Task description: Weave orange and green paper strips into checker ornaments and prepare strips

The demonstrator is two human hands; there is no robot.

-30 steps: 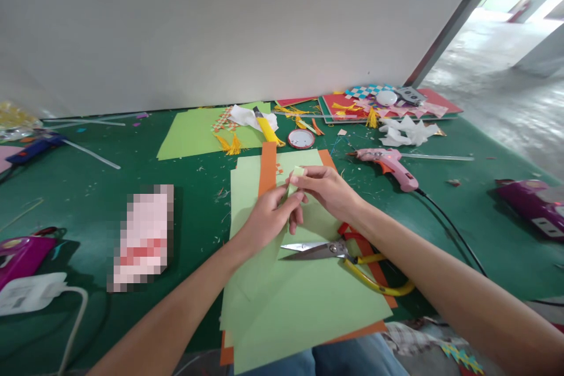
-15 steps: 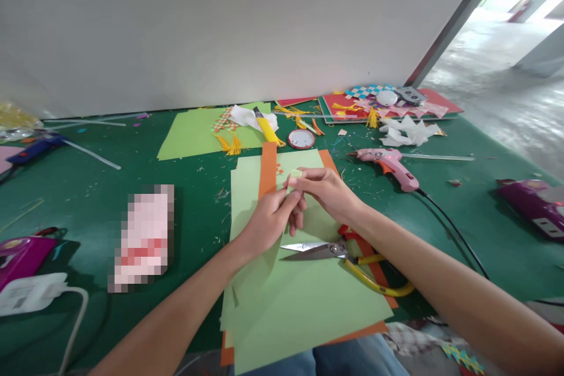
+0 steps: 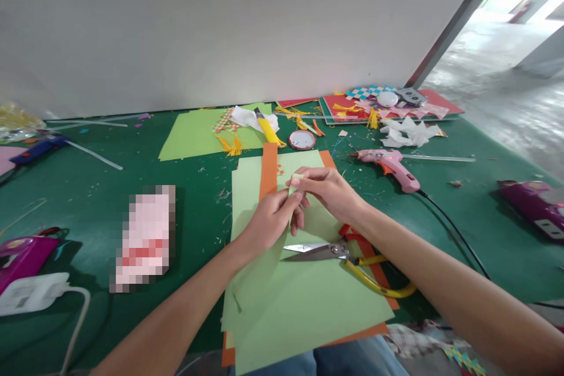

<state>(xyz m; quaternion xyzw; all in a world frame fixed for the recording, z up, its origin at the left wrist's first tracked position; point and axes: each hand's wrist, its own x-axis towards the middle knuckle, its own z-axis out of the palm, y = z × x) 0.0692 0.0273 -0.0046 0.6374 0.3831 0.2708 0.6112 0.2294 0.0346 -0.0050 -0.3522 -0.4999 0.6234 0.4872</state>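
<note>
My left hand (image 3: 268,220) and my right hand (image 3: 328,191) meet over a stack of light green paper sheets (image 3: 291,299) lying on orange sheets. Both pinch a small folded piece of light green paper (image 3: 294,183) between thumbs and fingertips, just above the stack. Yellow-handled scissors (image 3: 348,258) lie shut on the green sheets, directly below my right wrist.
On the green table (image 3: 88,188): a pink glue gun (image 3: 390,164) with its black cord to the right, a yellow utility knife (image 3: 268,127), a round tin (image 3: 302,139), another green sheet (image 3: 198,132), tassels, red boards with scraps, purple devices at both sides, a blue glue gun far left.
My fingers have shifted slightly on the small green piece, which now sits lower between them; the view has nudged a little. Nothing else has moved.
</note>
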